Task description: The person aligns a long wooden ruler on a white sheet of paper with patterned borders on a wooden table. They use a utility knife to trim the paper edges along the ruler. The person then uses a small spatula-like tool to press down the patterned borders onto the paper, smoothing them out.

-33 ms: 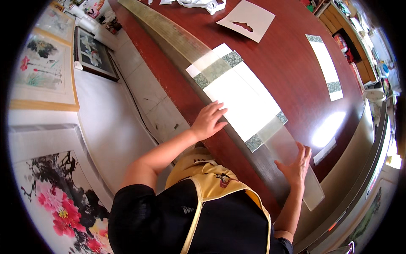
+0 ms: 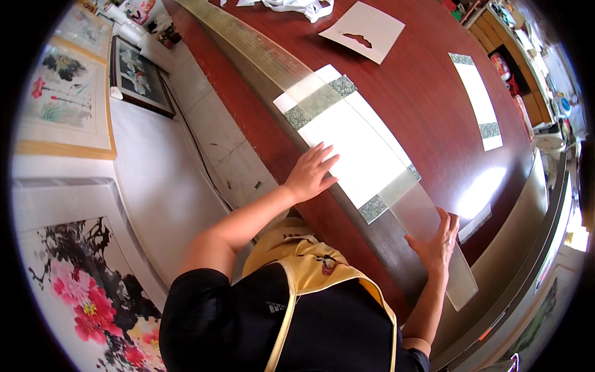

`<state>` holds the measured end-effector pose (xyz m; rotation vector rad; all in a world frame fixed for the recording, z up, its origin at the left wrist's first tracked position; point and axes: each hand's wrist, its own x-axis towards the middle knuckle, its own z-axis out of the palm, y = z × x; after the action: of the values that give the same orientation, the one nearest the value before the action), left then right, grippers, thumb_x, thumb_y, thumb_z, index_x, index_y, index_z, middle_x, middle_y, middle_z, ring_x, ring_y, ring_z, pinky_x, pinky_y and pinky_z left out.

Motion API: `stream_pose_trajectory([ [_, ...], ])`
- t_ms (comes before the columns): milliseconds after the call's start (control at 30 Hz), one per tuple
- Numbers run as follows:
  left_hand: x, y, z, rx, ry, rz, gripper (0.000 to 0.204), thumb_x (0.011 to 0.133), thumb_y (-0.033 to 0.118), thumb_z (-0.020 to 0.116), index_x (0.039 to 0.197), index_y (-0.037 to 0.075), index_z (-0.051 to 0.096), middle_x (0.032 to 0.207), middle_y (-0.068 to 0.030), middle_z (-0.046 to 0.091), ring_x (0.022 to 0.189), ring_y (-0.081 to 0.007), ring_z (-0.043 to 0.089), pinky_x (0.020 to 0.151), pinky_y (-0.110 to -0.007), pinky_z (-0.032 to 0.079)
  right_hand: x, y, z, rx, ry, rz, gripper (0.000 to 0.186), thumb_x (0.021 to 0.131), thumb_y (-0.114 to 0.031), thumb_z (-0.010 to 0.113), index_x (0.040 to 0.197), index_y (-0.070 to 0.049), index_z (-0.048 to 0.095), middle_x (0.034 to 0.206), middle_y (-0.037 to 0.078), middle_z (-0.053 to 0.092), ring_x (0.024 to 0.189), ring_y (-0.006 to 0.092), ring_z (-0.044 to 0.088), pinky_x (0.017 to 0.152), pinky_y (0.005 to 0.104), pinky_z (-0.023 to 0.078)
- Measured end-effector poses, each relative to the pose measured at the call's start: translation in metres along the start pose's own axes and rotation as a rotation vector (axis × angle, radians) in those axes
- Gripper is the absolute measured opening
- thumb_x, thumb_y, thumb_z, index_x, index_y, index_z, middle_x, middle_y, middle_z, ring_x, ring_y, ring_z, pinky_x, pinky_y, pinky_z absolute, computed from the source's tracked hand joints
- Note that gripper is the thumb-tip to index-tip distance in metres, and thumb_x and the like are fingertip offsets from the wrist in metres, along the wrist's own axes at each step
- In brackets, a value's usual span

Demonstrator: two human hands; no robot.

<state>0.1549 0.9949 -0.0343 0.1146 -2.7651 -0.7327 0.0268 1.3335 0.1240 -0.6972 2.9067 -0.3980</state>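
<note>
A white sheet (image 2: 334, 139) with green patterned bands near both ends lies slantwise on the table. A long clear straightedge (image 2: 273, 59) runs lengthwise across it, the patterned bands showing through. My left hand (image 2: 312, 175) is open, fingers spread, with its fingertips over the sheet's near edge. Beyond the sheet's right end, my right hand (image 2: 439, 240) straddles the straightedge, thumb at its near edge and fingers at its far edge. Beneath both lies a dark grey strip (image 2: 365, 232) along the table's near side.
The dark red table (image 2: 396, 99) also holds a pale card (image 2: 375, 25) with a ragged hole, a narrow banded white strip (image 2: 476, 93), and crumpled white material (image 2: 304, 6). A small pale strip (image 2: 476, 224) lies past my right hand. Framed paintings (image 2: 65, 93) stand at left.
My left fingertips have shifted slightly farther over the sheet. My right hand keeps its place at the straightedge, and the view has moved a little.
</note>
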Motion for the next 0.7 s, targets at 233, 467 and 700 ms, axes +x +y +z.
stream_pose_trajectory([
  [233, 0.089, -0.011, 0.051, 0.226, -0.062, -0.04, 0.073, 0.096, 0.056, 0.061, 0.156, 0.018, 0.043, 0.165, -0.017, 0.03, 0.155, -0.0393, 0.023, 0.123, -0.064, 0.017, 0.005, 0.014, -0.01, 0.003, -0.021, -0.019, 0.101, 0.052, -0.02, 0.097, 0.138, -0.007, 0.046, 0.128, 0.018, 0.046, 0.123, 0.0411, 0.05, 0.105, 0.0519, 0.046],
  [467, 0.088, -0.01, 0.038, 0.301, -0.228, -0.104, 0.082, 0.096, 0.062, 0.057, 0.163, 0.022, 0.03, 0.17, -0.0158, 0.02, 0.157, -0.0373, 0.018, 0.125, -0.064, 0.009, -0.013, 0.005, -0.01, 0.059, -0.036, -0.015, 0.101, 0.049, -0.022, 0.098, 0.136, -0.007, 0.048, 0.125, 0.019, 0.046, 0.12, 0.0413, 0.05, 0.102, 0.0525, 0.047],
  [700, 0.007, -0.054, -0.001, 0.362, -0.267, -0.115, 0.087, 0.099, 0.062, 0.054, 0.166, 0.019, 0.019, 0.171, -0.0145, 0.016, 0.158, -0.0356, 0.016, 0.128, -0.058, 0.008, -0.036, -0.001, 0.047, 0.126, -0.129, 0.064, 0.102, 0.054, -0.026, 0.098, 0.138, -0.007, 0.044, 0.125, 0.02, 0.044, 0.122, 0.0415, 0.047, 0.102, 0.0549, 0.046],
])
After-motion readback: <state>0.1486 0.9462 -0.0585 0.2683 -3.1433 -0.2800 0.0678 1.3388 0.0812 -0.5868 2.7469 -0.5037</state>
